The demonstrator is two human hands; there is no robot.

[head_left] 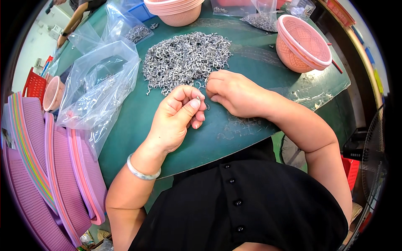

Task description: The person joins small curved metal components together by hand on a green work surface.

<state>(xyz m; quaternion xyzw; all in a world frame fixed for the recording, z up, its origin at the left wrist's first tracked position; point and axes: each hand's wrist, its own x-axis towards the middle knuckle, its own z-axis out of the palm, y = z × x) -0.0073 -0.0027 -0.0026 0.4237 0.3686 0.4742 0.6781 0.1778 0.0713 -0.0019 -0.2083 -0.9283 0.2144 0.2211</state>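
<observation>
The left hand [178, 115] pinches a small metal hook [198, 98] between thumb and forefinger; the right hand [232, 92], fingers curled together, rests at the heap of metal hooks [184, 58] on the green table [138, 125]. Clear plastic bags [98, 88] lie left, a pink basket [301, 44] right.

Shiny metal hooks [184, 58] heaped on a matt green counter [234, 125]; crinkled clear plastic bag [98, 88] (glossy), perforated pink plastic baskets [301, 44].

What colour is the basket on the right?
The basket is pink, seen in the head view.
</observation>
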